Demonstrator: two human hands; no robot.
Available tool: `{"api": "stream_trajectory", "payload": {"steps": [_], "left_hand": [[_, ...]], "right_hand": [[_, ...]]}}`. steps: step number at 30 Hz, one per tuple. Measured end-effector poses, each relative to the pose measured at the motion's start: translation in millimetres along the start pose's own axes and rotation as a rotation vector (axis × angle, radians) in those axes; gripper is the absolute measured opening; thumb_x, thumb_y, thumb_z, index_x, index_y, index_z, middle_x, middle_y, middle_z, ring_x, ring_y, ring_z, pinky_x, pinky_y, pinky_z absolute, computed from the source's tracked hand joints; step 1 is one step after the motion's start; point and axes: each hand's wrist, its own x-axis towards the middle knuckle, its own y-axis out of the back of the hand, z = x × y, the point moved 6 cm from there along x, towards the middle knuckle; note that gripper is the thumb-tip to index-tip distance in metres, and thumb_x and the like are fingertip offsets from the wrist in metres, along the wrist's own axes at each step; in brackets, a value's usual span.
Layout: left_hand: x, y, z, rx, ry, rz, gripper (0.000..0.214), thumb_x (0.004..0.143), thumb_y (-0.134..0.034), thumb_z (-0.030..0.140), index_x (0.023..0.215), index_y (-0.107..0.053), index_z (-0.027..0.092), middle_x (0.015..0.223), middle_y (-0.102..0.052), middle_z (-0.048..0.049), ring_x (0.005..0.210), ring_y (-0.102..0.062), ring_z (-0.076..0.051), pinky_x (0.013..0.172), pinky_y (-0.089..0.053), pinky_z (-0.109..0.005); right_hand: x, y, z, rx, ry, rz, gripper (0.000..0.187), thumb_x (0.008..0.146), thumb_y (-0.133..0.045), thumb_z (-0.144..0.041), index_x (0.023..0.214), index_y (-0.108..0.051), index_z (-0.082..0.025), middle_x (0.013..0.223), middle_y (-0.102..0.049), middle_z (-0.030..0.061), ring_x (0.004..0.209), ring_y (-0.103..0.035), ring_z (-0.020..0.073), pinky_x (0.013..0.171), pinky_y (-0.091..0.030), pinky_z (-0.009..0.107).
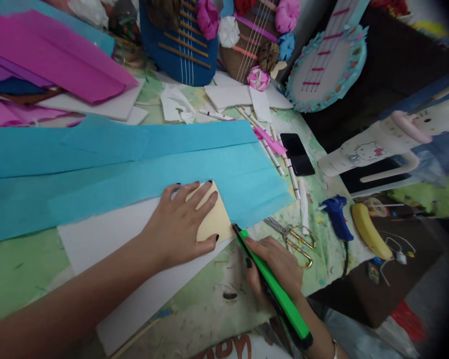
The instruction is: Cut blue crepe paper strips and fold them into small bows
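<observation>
My left hand lies flat, fingers spread, pressing a small tan cardboard piece onto a white foam sheet. My right hand is closed round a green utility knife. The knife's black tip touches the cardboard's right edge. Long blue crepe paper sheets lie across the table just above my left hand, partly over the white sheet.
Gold-handled scissors, a blue glue gun, a banana, a black phone and several paper sticks lie at right. Pink crepe paper is at far left. Decorated cardboard guitars stand at the back. A Hello Kitty tumbler lies at right.
</observation>
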Motion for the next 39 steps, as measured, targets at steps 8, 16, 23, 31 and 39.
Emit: {"api": "stream_trajectory", "payload": {"steps": [8, 16, 23, 31, 39], "left_hand": [[1.0, 1.0, 0.9, -0.022, 0.001, 0.001, 0.066, 0.082, -0.046, 0.050, 0.139, -0.043, 0.016, 0.153, -0.032, -0.0123, 0.132, -0.035, -0.037, 0.101, -0.026, -0.057], [-0.3, 0.4, -0.1, -0.017, 0.005, -0.003, 0.066, 0.081, -0.047, 0.050, 0.138, -0.043, 0.017, 0.152, -0.032, -0.0119, 0.132, -0.035, -0.037, 0.102, -0.026, -0.056], [0.6, -0.4, 0.4, 0.003, 0.005, -0.011, 0.066, 0.082, -0.046, 0.050, 0.138, -0.042, 0.017, 0.153, -0.031, -0.0118, 0.133, -0.035, -0.036, 0.102, -0.025, -0.056], [0.6, -0.1, 0.2, 0.028, 0.008, -0.034, 0.066, 0.081, -0.045, 0.051, 0.138, -0.042, 0.017, 0.153, -0.031, -0.0113, 0.132, -0.034, -0.035, 0.101, -0.025, -0.054], [0.3, -2.0, 0.3, 0.037, -0.004, -0.016, 0.066, 0.082, -0.045, 0.051, 0.138, -0.043, 0.016, 0.152, -0.032, -0.0120, 0.131, -0.035, -0.037, 0.099, -0.026, -0.055]], "right_hand": [[-0.1, -0.9, -0.4, -0.020, -0.002, 0.006, 0.046, 0.073, -0.054, 0.000, 0.117, -0.060, -0.015, 0.079, -0.067, 0.0068, 0.065, -0.060, 0.0169, 0.056, -0.050, 0.030], [-2.4, 1.0, -0.9, 0.000, -0.026, -0.001, 0.045, 0.074, -0.053, -0.003, 0.117, -0.060, -0.016, 0.081, -0.067, 0.0079, 0.070, -0.062, 0.0185, 0.059, -0.052, 0.032], [-1.5, 2.1, -3.0, -0.041, -0.025, -0.016, 0.041, 0.076, -0.052, -0.004, 0.115, -0.060, -0.015, 0.077, -0.066, 0.0058, 0.067, -0.062, 0.0171, 0.057, -0.051, 0.030], [-3.5, 2.0, -0.6, -0.021, -0.009, -0.033, 0.042, 0.075, -0.053, -0.005, 0.116, -0.059, -0.015, 0.078, -0.066, 0.0072, 0.067, -0.061, 0.0179, 0.057, -0.051, 0.031], [-7.7, 4.3, -2.8, 0.012, 0.027, 0.073, 0.046, 0.073, -0.053, -0.003, 0.117, -0.060, -0.014, 0.082, -0.067, 0.0080, 0.067, -0.062, 0.0180, 0.056, -0.051, 0.031]]}}
